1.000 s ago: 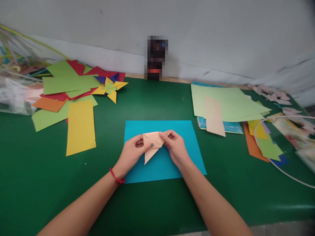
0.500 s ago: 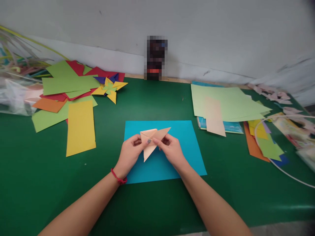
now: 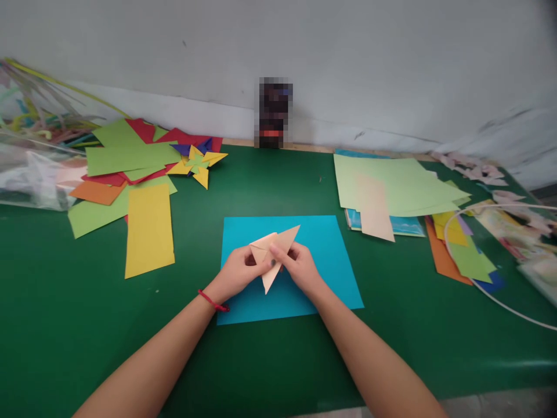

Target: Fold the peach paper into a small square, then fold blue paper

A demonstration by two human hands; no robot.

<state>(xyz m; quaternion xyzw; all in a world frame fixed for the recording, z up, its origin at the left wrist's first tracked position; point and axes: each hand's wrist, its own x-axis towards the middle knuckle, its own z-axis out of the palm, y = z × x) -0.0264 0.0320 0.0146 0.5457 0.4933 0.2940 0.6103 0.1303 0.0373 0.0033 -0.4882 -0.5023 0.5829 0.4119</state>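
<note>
A folded peach-coloured paper (image 3: 270,246) with pointed corners is pinched between both hands, above a blue paper sheet (image 3: 333,261). My left hand (image 3: 239,270) is closed on its left side, the thumb lying across the front near the lower point. On the right, my right hand (image 3: 300,266) grips it with the thumb pressed on the middle of the folds. One tip points up to the right and another points down. The fingers behind the paper are mostly hidden.
Green, red and orange papers with a yellow sheet (image 3: 150,232) lie at left, beside a yellow-and-purple folded star (image 3: 198,164). Pale green sheets (image 3: 404,183), a peach strip (image 3: 375,212) and a white cable (image 3: 455,264) are at right. A pixelated dark object (image 3: 274,113) stands by the wall.
The folded paper has turned slightly in my hands, its lower point shifting right and down. My left thumb has slid lower and to the right. The view has shifted a little.
</note>
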